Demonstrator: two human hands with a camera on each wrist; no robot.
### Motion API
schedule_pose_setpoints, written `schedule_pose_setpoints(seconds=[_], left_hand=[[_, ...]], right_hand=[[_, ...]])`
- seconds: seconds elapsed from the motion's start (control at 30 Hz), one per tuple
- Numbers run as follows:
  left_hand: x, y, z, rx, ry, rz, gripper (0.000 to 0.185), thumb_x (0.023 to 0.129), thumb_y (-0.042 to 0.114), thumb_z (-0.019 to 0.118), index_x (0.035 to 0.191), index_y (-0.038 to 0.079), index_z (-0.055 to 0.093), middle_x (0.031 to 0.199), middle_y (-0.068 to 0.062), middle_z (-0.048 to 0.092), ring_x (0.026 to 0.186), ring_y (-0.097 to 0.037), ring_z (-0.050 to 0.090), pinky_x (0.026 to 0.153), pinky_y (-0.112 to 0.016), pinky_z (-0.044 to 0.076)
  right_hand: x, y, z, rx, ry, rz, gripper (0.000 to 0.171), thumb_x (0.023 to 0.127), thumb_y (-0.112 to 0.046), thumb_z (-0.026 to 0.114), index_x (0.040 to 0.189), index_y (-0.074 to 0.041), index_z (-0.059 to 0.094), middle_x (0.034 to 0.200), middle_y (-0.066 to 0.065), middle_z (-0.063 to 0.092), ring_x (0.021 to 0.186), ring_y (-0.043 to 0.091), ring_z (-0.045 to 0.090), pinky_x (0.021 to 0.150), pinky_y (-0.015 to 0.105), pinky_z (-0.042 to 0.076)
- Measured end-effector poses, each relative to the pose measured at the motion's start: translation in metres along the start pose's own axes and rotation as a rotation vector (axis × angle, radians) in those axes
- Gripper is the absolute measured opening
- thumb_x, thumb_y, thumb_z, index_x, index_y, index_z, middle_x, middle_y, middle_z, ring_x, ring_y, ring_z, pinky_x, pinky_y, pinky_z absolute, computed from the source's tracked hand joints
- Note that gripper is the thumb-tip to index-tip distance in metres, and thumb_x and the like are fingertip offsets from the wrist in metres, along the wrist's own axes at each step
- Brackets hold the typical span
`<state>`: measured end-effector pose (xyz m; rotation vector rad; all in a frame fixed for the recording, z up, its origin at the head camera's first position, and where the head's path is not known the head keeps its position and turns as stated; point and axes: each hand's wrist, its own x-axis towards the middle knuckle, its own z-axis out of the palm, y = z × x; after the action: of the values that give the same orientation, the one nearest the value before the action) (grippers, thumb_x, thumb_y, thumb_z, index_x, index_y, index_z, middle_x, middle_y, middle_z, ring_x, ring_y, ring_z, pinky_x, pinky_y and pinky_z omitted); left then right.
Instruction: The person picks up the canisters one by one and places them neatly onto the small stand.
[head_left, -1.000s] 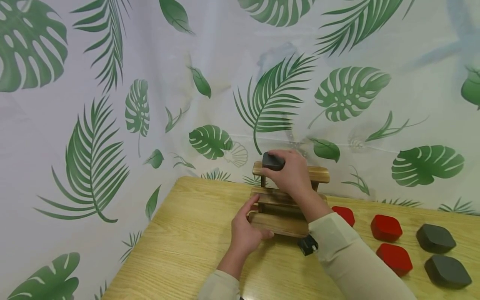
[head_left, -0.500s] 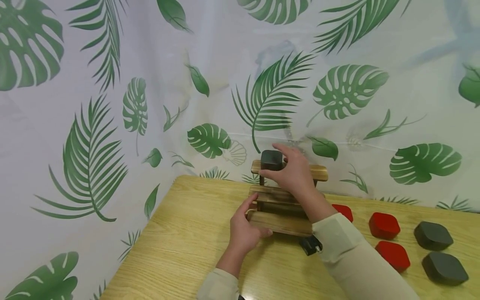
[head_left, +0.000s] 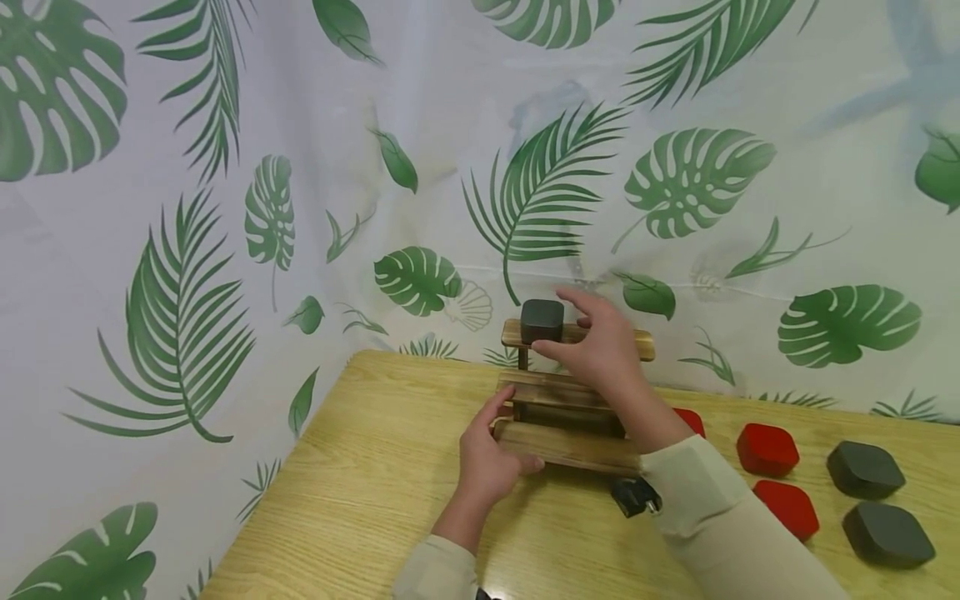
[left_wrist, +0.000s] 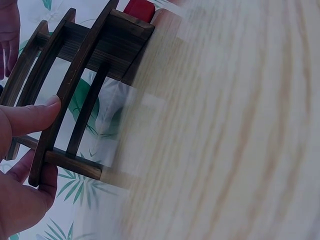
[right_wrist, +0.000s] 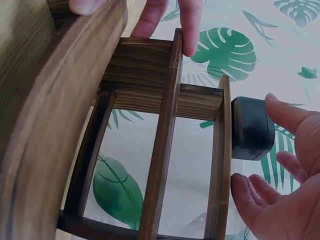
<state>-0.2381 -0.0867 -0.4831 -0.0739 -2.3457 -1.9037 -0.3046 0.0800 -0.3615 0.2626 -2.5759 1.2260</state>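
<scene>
Gaps between the boards of the wooden rack (head_left: 573, 448) offered passing room; the dark block (head_left: 542, 320) obstructed its top-left end, the leafy sheet (head_left: 450, 200) rising close behind

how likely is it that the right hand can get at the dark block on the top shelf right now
Likely yes: the right hand is close beside the dark block, thumb and fingers apart, and nothing visible on the top shelf blocks it.

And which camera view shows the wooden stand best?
The head view: all three steps of the wooden stand appear, though the right hand hides some. Both wrist views show it close up, but cut off.
</scene>
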Motion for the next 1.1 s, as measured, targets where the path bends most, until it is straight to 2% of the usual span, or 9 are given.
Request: schedule_pose_setpoints(seconds=[0.13,0.3,0.43,0.57,0.7,0.8,0.93,1.0,1.1], left_hand=[[0.000,0.001,0.000,0.009,0.005,-0.004,0.104,0.058,-0.013,0.089,0.143,0.035,0.053,0.123,-0.005,0.059,0.051,-0.016,0.048,0.087,-0.042,0.051],[0.000,0.001,0.001,0.017,0.014,-0.006,0.104,0.057,-0.012,0.090,0.142,0.037,0.054,0.121,-0.001,0.059,0.053,-0.014,0.044,0.075,-0.035,0.054],[0.000,0.001,0.001,0.009,0.012,-0.002,0.105,0.057,-0.013,0.090,0.142,0.037,0.054,0.122,-0.003,0.059,0.058,-0.015,0.051,0.072,-0.034,0.054],[-0.001,0.001,0.002,0.013,0.019,0.000,0.105,0.057,-0.013,0.090,0.142,0.037,0.054,0.123,-0.004,0.059,0.092,-0.023,0.061,0.078,-0.035,0.054],[-0.001,0.002,0.002,0.020,0.023,-0.007,0.106,0.057,-0.013,0.090,0.142,0.037,0.054,0.123,-0.002,0.059,0.111,-0.029,0.054,0.078,-0.034,0.054],[-0.002,0.003,0.003,0.011,0.021,-0.020,0.106,0.057,-0.014,0.090,0.142,0.037,0.054,0.124,-0.003,0.058,0.091,-0.026,0.059,0.069,-0.033,0.055],[-0.002,0.004,0.003,0.002,0.019,-0.031,0.105,0.057,-0.014,0.089,0.142,0.036,0.054,0.124,-0.005,0.058,0.064,-0.018,0.053,0.068,-0.032,0.055],[-0.002,0.004,0.003,0.004,0.020,-0.027,0.105,0.057,-0.014,0.090,0.142,0.036,0.054,0.125,-0.005,0.058,0.064,-0.018,0.053,0.071,-0.032,0.054],[-0.002,0.004,0.003,0.012,0.027,-0.015,0.106,0.056,-0.014,0.090,0.142,0.036,0.054,0.124,-0.005,0.059,0.079,-0.021,0.057,0.076,-0.034,0.054]], right_hand=[[-0.003,0.005,-0.003,-0.005,0.007,-0.014,0.078,0.077,-0.027,0.089,0.145,-0.015,0.054,0.144,0.012,0.051,0.117,0.039,0.056,0.088,0.052,0.051],[-0.005,0.009,-0.009,-0.020,0.013,-0.011,0.076,0.078,-0.028,0.088,0.145,-0.014,0.054,0.145,0.012,0.051,0.119,0.039,0.056,0.090,0.056,0.048],[-0.007,0.013,-0.013,-0.025,0.018,0.006,0.075,0.079,-0.029,0.088,0.144,-0.015,0.055,0.145,0.012,0.051,0.120,0.039,0.055,0.091,0.057,0.047],[-0.009,0.016,-0.018,-0.020,0.026,0.005,0.074,0.079,-0.028,0.087,0.144,-0.013,0.055,0.144,0.014,0.052,0.120,0.040,0.054,0.091,0.056,0.048],[-0.012,0.019,-0.023,-0.038,0.040,0.003,0.075,0.079,-0.029,0.087,0.144,-0.013,0.055,0.141,0.018,0.052,0.119,0.040,0.054,0.090,0.056,0.048],[-0.014,0.021,-0.026,-0.054,0.044,0.008,0.075,0.080,-0.029,0.087,0.145,-0.013,0.054,0.140,0.019,0.051,0.118,0.040,0.054,0.089,0.057,0.048],[-0.015,0.023,-0.029,-0.061,0.048,0.011,0.075,0.080,-0.030,0.086,0.146,-0.012,0.053,0.140,0.019,0.051,0.119,0.040,0.053,0.090,0.057,0.047],[-0.016,0.024,-0.031,-0.062,0.053,0.008,0.074,0.080,-0.030,0.086,0.145,-0.012,0.054,0.140,0.019,0.051,0.119,0.041,0.053,0.091,0.057,0.047],[-0.017,0.027,-0.033,-0.063,0.059,0.006,0.074,0.081,-0.030,0.086,0.145,-0.012,0.054,0.139,0.019,0.052,0.118,0.041,0.054,0.090,0.057,0.047]])
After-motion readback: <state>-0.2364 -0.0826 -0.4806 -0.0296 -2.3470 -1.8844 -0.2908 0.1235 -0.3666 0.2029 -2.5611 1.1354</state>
